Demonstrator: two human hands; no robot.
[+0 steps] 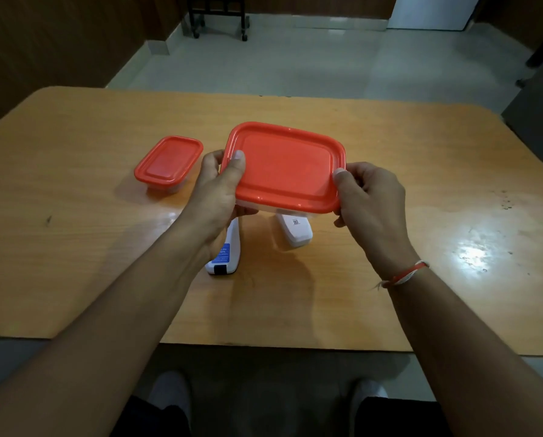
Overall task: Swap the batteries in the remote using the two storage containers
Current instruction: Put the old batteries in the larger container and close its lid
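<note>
fingers (236, 162) of left hand (215, 197) and right hand (371, 200) curl around opposite ends of large box (284, 167), orange lid on, held above surface (74, 222). small box (168, 162) stands lidded at left. two white remote parts (229, 247) (295, 230) lie beneath. tiled floor (295, 58), dark chair (219, 14) beyond.

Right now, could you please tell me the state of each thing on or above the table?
Large clear container with orange lid: lid on, held above the table.
Small clear container with orange lid: lid on, standing on the wooden table.
Two white remote pieces: lying apart on the table.
Left hand: gripping the large container's left side.
Right hand: gripping its right edge.
</note>
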